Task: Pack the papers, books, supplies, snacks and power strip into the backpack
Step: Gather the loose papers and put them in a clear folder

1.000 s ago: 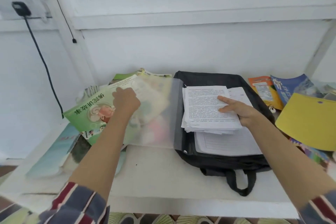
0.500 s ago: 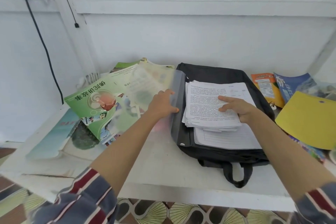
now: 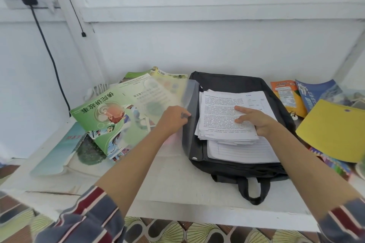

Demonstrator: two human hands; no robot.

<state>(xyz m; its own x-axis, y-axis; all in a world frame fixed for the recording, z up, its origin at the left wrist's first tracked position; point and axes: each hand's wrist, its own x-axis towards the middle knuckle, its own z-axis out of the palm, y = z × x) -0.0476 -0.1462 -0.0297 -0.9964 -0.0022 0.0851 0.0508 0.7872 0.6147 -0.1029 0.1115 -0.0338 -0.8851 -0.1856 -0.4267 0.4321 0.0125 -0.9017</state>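
The Chinese title 佛陀讲故事 is printed, upside-down to the camera, on the green book point(image 3: 98, 112), while the print on the stacked papers point(image 3: 221, 116) and snack packets point(image 3: 286, 94) is too small to be read.

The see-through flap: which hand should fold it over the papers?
Left. The left hand grips the see-through flap at its edge, right beside the papers. The right hand lies flat on the papers, pinning them down, so it's busy.

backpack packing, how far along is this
Done: nothing shows inside the black fabric backpack yet. In hand: the right hand presses the white paper stack lying on it; the left hand grips the translucent plastic folder cover. Left: green picture book, orange snack packet, blue book, yellow envelope outside.
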